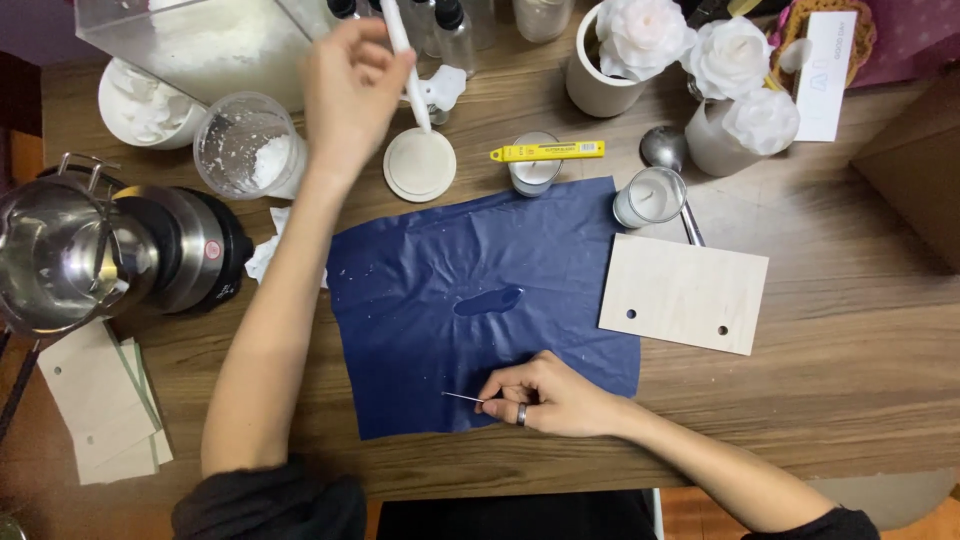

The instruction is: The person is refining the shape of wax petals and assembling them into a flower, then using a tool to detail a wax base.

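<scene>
— Wooden table [850, 340], blue plastic sheet [480, 300]: our right hand [550, 397] pinches a thin metal pin [462, 397] flat on it.

— Light, slippery; we'd grip mid-shaft. Our left hand [350, 90] closes round a white stick [408, 65] above the round disc [420, 163].
</scene>
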